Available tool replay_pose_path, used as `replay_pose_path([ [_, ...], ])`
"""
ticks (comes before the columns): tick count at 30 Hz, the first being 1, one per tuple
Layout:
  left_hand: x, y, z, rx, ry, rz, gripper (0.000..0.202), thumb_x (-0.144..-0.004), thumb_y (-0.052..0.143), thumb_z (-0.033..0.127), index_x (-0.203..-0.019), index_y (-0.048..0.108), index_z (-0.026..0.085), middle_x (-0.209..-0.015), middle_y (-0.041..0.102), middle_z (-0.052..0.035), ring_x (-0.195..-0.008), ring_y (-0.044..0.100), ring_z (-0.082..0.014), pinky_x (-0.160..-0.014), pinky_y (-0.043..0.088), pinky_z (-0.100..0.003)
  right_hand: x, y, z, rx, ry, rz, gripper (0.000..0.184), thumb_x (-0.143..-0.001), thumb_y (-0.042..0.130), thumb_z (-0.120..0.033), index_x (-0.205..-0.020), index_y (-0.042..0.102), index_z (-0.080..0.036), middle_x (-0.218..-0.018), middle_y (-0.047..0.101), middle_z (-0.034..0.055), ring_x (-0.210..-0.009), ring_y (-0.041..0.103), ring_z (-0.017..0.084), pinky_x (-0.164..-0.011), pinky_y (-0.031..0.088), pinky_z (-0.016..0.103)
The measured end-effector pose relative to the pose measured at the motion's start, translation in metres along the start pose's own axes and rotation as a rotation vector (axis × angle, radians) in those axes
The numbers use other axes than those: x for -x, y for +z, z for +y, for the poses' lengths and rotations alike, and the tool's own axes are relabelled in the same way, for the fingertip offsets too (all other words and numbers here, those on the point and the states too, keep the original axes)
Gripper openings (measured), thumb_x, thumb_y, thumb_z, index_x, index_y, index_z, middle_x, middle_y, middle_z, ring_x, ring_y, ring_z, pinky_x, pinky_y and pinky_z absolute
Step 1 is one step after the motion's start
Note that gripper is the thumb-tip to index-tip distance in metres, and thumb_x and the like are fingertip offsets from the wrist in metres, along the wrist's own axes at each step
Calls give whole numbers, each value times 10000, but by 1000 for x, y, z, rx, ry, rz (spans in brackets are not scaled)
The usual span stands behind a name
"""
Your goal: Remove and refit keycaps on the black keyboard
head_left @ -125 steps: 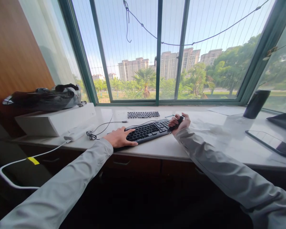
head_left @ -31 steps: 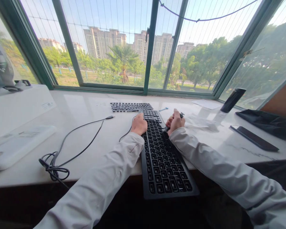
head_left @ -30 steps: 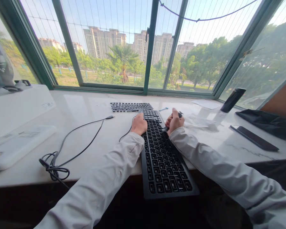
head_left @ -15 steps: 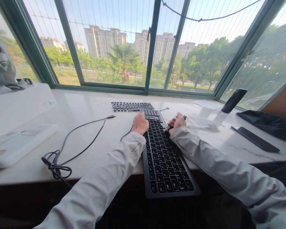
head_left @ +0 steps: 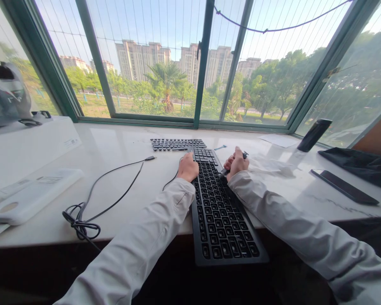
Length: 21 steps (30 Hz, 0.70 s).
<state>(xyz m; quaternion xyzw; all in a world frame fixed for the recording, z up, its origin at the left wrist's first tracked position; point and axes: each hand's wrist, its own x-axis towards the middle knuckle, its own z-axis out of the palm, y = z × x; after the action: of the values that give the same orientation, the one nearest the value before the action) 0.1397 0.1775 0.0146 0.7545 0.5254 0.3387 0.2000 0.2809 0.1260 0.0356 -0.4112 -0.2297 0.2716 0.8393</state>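
A long black keyboard (head_left: 224,216) points away from me, its near end jutting past the table edge. Most of its key places show bare square sockets, while caps cover the far number-pad end. My left hand (head_left: 188,167) is closed on the keyboard's left edge near that end. Wrapped round a slim black tool (head_left: 245,155) is my right hand (head_left: 236,164), at the keyboard's right side; the tool's kind is unclear. Its lower end sits close to the keyboard's right edge, and whether it touches cannot be made out. Loose black keycaps (head_left: 178,144) lie in rows beyond.
A black cable (head_left: 82,220) with a USB plug lies bundled at left, beside a white box-like device (head_left: 34,195). At right are a phone (head_left: 344,186), crumpled clear plastic (head_left: 269,165), a black cylinder (head_left: 314,134) and dark cloth (head_left: 358,165). A small blue tool (head_left: 220,147) lies behind.
The whole view has shifted slightly. Both hands keep nearly the same places at the keyboard, the right one still gripping the black tool.
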Motion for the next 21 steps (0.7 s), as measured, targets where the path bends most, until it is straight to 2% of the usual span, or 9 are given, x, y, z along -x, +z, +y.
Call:
replay_pose_path([
  [5, -1, 0, 0, 0, 6, 1, 520, -805, 429, 97, -1317, 508, 140, -1399, 503, -100, -1314, 435, -206, -1103, 307, -284, 6, 5, 2, 127, -35, -122, 485, -770, 646, -473, -559, 282, -231, -382, 256, -110, -293, 219, 44, -255, 205, 183],
  [10, -2, 2, -1, -9, 2, -2, 521, -805, 428, 107, -1320, 502, 122, -1400, 499, -113, -1304, 444, -211, -1097, 313, -285, 11, 12, 1, 229, 7, -117, 425, -753, 671, -425, -562, 342, -234, -387, 313, -96, -291, 266, 58, -255, 230, 199],
  [16, -3, 3, -1, 1, -17, 5, 516, -803, 442, 112, -1315, 506, 121, -1397, 501, -115, -1300, 448, -221, -1091, 320, -294, 2, 11, -2, 90, 78, 11, 429, -809, 601, -388, -590, 264, -236, -373, 230, -121, -297, 182, 41, -258, 164, 172],
  [21, -2, 3, -1, 9, -19, 3, 520, -803, 437, 106, -1320, 497, 104, -1402, 493, -125, -1303, 443, -222, -1094, 311, -289, -6, 4, -6, 0, 220, 207, 300, -857, 515, -302, -664, 297, -230, -392, 246, -138, -298, 194, 40, -271, 196, 142],
])
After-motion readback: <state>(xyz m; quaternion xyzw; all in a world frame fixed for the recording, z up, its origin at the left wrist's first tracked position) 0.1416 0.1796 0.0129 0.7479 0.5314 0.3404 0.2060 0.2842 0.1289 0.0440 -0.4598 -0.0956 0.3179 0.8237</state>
